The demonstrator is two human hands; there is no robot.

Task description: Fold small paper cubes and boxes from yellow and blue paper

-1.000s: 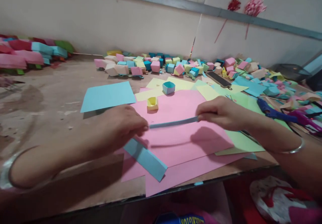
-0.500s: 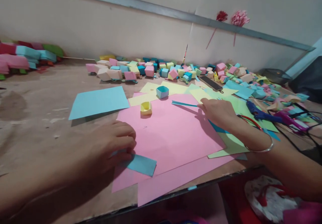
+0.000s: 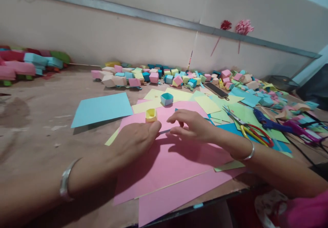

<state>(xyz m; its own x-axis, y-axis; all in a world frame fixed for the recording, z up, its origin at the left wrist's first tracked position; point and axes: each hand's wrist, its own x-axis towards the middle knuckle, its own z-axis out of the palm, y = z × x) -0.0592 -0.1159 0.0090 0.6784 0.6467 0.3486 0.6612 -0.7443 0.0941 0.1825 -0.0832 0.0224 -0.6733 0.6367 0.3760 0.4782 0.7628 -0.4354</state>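
My left hand (image 3: 138,137) is over the pink sheet (image 3: 164,173), thumb pointing right, closed on a blue paper strip (image 3: 164,131) that shows only as a thin edge past the thumb. Close by on the right is my right hand (image 3: 193,125), its thumb and fingers apart beside the strip's far end; whether it touches the strip is hard to see. A small yellow paper box (image 3: 151,115) stands just beyond my left thumb, with a blue paper box (image 3: 167,99) behind it. A bit of another blue strip peeks out behind my right fingers.
Scissors (image 3: 247,127) and a glue gun (image 3: 275,123) with its cable lie to the right. A phone (image 3: 216,90) rests near rows of small paper blocks (image 3: 153,77) along the wall. A light-blue sheet (image 3: 102,109) lies at left. The table edge is close in front.
My right hand set the thin blue strip down at the back and came left. My left hand lifted the wider blue strip off the near side and moved it forward. The scissors came into view.
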